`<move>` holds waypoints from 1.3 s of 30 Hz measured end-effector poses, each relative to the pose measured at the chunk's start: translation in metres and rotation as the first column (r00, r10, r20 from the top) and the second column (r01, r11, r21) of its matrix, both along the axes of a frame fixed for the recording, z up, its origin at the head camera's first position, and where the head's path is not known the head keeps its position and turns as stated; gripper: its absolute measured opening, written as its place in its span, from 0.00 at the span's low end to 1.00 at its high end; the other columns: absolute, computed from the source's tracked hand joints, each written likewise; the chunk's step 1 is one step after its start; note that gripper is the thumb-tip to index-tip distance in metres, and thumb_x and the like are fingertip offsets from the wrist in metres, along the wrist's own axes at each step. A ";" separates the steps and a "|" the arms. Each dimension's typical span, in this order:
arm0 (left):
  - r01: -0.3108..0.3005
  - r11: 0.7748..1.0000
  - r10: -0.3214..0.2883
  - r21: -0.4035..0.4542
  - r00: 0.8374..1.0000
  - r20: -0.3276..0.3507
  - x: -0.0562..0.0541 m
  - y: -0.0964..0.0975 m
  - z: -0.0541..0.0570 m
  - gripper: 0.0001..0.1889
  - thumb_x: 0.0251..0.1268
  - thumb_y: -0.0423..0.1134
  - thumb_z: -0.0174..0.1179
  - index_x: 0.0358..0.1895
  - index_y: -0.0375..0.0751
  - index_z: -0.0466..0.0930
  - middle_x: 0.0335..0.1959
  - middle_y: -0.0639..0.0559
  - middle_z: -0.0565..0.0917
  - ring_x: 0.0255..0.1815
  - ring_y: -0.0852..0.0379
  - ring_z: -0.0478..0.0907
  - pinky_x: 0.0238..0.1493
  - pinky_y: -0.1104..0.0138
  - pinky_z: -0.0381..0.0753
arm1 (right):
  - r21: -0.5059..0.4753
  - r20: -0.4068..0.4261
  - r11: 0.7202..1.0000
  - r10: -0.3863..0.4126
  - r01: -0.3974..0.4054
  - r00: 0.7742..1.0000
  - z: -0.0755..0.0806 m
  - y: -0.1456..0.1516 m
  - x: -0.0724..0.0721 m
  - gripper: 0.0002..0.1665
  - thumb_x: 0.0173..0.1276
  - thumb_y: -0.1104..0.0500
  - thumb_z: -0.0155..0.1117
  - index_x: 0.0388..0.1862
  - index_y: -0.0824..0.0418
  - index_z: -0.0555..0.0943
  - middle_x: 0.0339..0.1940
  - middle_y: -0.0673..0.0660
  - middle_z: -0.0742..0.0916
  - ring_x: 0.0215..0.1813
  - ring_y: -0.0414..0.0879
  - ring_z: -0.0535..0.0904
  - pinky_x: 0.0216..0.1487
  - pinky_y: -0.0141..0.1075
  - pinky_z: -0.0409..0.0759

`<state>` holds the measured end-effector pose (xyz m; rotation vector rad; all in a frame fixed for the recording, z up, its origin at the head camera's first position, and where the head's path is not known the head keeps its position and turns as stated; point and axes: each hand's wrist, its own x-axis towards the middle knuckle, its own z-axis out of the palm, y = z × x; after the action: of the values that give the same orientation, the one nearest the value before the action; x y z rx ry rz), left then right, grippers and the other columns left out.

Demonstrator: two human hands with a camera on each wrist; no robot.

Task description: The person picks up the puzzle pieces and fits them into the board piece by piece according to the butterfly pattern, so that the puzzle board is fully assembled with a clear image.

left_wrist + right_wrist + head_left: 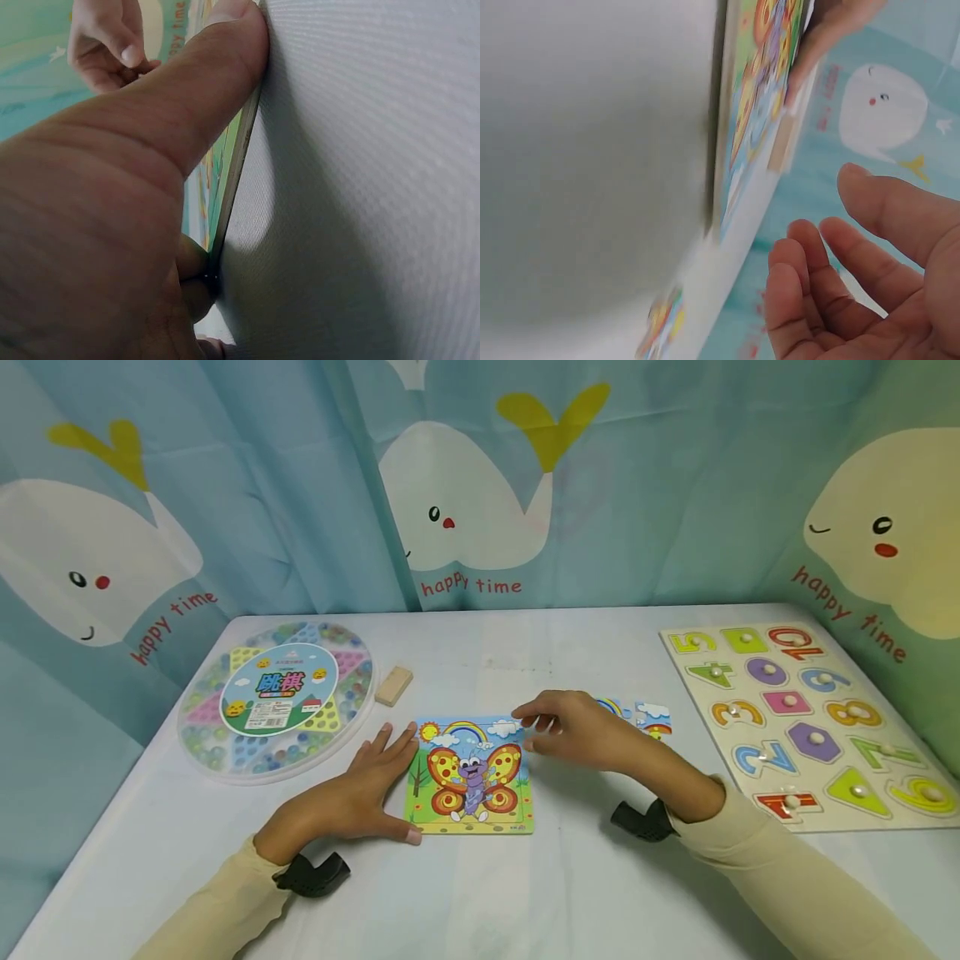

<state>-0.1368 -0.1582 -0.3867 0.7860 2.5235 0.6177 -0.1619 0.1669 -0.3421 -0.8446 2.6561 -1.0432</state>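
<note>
A butterfly picture puzzle (472,777) lies flat on the table before the person. The left hand (367,793) spreads along its left side, fingertips at the upper left corner and thumb at the lower left one. In the left wrist view the thumb (217,60) lies along the edge of the puzzle's board. Over the puzzle's upper right corner hovers the right hand (581,731), its fingers loosely bent. The right wrist view shows nothing between those fingers (829,292). Just beyond the right hand lie loose puzzle pieces (654,718), partly hidden by it.
A round Chinese checkers box (352,739) with marbles stands at the left, with a small wooden block (393,685) beside it. On the right lies a number-and-shape peg board (750,693). A whale-print curtain (637,527) hangs behind the white table (480,902).
</note>
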 end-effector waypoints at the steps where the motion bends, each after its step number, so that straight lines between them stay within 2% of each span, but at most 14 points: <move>1: 0.001 1.000 -0.001 -0.002 1.000 0.001 0.000 0.000 0.000 0.65 0.44 0.65 0.72 0.78 0.38 0.41 0.79 0.51 0.34 0.77 0.46 0.22 0.72 0.47 0.31 | -0.001 -0.014 1.000 -0.007 0.007 1.000 0.001 0.005 0.001 0.19 0.62 0.66 0.69 0.52 0.69 0.82 0.43 0.56 0.86 0.40 0.45 0.78 0.43 0.40 0.79; 8: -0.001 1.000 0.001 -0.010 1.000 0.003 -0.001 0.001 0.000 0.65 0.44 0.65 0.72 0.78 0.39 0.41 0.79 0.52 0.34 0.77 0.46 0.22 0.72 0.47 0.30 | 0.016 -0.075 0.997 -0.068 0.069 0.995 0.007 0.039 0.007 0.17 0.59 0.70 0.69 0.48 0.69 0.83 0.40 0.55 0.86 0.39 0.46 0.78 0.41 0.40 0.79; 14: 0.000 1.000 0.000 -0.019 1.000 -0.003 -0.001 0.001 -0.002 0.65 0.44 0.65 0.72 0.78 0.38 0.41 0.79 0.52 0.34 0.77 0.46 0.22 0.72 0.47 0.30 | 0.056 -0.084 0.992 -0.108 0.112 0.991 0.004 0.060 0.012 0.17 0.60 0.68 0.70 0.49 0.68 0.83 0.38 0.54 0.85 0.38 0.44 0.77 0.39 0.36 0.79; 21: 0.002 1.000 -0.002 -0.004 1.000 0.001 -0.001 0.001 -0.002 0.64 0.45 0.64 0.72 0.78 0.37 0.42 0.79 0.51 0.35 0.77 0.45 0.22 0.72 0.46 0.30 | 0.022 -0.177 0.991 -0.124 0.130 0.976 -0.002 0.074 0.016 0.15 0.59 0.70 0.69 0.47 0.67 0.85 0.37 0.52 0.86 0.37 0.42 0.78 0.38 0.36 0.79; 27: 0.006 1.000 -0.007 -0.025 1.000 -0.006 -0.003 0.003 -0.002 0.65 0.44 0.65 0.71 0.78 0.39 0.41 0.79 0.52 0.33 0.76 0.46 0.21 0.73 0.48 0.31 | 0.048 -0.166 0.985 -0.155 0.166 0.974 -0.003 0.090 0.024 0.13 0.60 0.69 0.69 0.46 0.66 0.85 0.36 0.49 0.85 0.36 0.41 0.77 0.36 0.34 0.79; 31: 0.007 1.000 -0.008 -0.024 1.000 -0.014 -0.003 0.003 -0.002 0.65 0.44 0.65 0.72 0.78 0.38 0.41 0.79 0.51 0.34 0.76 0.45 0.22 0.72 0.47 0.31 | 0.069 -0.134 0.978 -0.188 0.198 0.973 -0.004 0.099 0.027 0.14 0.60 0.69 0.68 0.47 0.67 0.84 0.33 0.48 0.83 0.34 0.42 0.77 0.31 0.32 0.78; 39: -0.002 1.000 0.002 -0.030 1.000 -0.006 -0.002 0.001 -0.003 0.65 0.44 0.65 0.72 0.78 0.39 0.41 0.79 0.53 0.33 0.77 0.47 0.22 0.73 0.47 0.31 | 0.066 -0.207 0.973 -0.202 0.220 0.957 -0.012 0.112 0.031 0.13 0.57 0.69 0.71 0.43 0.67 0.85 0.31 0.45 0.83 0.33 0.35 0.75 0.34 0.31 0.77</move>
<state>-0.1391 -0.1568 -0.3899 0.7758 2.5338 0.5772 -0.1314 0.2788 -0.3538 -0.6923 2.9920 -0.9188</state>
